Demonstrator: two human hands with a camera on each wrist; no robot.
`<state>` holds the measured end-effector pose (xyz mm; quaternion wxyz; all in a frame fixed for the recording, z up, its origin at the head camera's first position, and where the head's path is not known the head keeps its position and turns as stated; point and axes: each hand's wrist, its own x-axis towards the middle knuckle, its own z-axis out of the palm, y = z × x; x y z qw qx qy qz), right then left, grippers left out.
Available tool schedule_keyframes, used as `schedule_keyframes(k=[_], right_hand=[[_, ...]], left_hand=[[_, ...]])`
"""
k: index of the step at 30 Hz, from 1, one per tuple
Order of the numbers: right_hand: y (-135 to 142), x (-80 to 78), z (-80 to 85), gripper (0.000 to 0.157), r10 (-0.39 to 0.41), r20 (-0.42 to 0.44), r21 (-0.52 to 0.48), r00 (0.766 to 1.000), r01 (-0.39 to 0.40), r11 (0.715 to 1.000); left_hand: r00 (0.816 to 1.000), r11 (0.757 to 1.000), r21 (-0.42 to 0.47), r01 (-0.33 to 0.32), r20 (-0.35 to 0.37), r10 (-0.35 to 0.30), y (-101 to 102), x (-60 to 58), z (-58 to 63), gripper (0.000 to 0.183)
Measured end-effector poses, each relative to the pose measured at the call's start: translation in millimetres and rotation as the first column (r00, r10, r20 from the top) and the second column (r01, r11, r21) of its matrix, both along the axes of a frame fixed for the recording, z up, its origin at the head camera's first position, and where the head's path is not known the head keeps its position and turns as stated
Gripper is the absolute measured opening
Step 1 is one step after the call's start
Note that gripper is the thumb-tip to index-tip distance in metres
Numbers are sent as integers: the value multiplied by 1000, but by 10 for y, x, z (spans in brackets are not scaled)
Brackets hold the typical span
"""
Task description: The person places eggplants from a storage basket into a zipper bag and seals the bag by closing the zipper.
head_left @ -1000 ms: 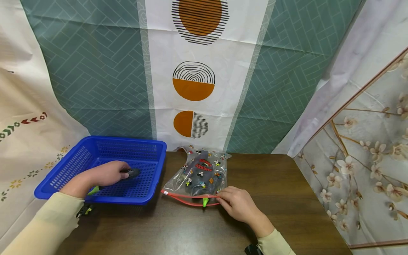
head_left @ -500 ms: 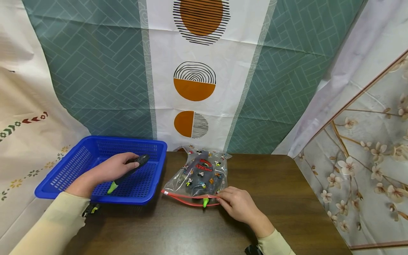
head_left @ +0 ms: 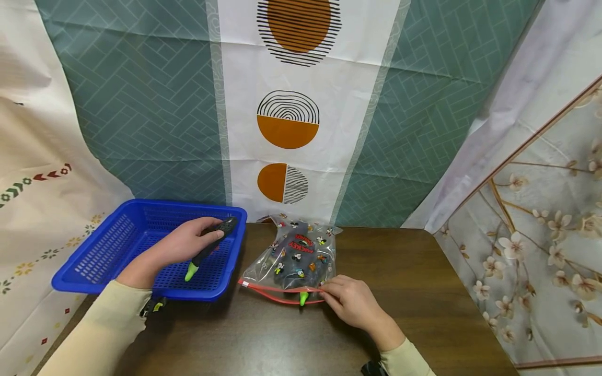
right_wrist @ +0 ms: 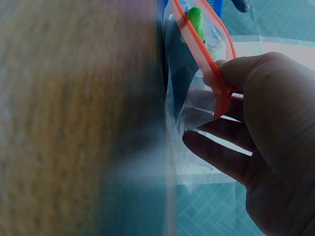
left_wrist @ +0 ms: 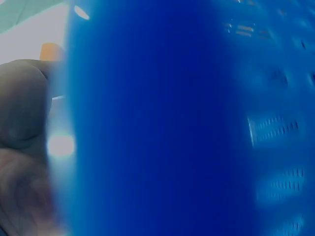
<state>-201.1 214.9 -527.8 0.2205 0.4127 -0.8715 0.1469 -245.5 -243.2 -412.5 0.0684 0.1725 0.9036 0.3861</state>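
Left hand (head_left: 181, 244): fingers curled round a black pen (head_left: 209, 247) with a green tip, held over the blue basket (head_left: 117, 230).
Right hand (head_left: 350, 303): pinches the red zip edge of the printed clear bag (head_left: 296, 258) – mouth held open on the table (head_left: 423, 292).
Bag contents: 1 green-tipped pen (head_left: 303, 297) pokes out just left of the right hand.
Doing it well: probably keep the mouth wide – slide the pen in flat, black end first.
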Motion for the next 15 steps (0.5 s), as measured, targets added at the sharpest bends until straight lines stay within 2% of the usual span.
schedule_keyframes(k=[8, 12, 15], right_hand=[[-5, 1, -4, 9, -1, 3, 5, 1000, 1, 1000], [-3, 4, 3, 10, -4, -3, 3, 1000, 4, 1000], [-3, 6, 5, 10, -6, -2, 3, 1000, 6, 1000]], left_hand=[[997, 999, -48, -14, -78, 11, 131, 66, 14, 55], [994, 999, -22, -34, -106, 32, 194, 74, 4, 53], [994, 999, 32, -37, -102, 40, 262, 78, 3, 54]])
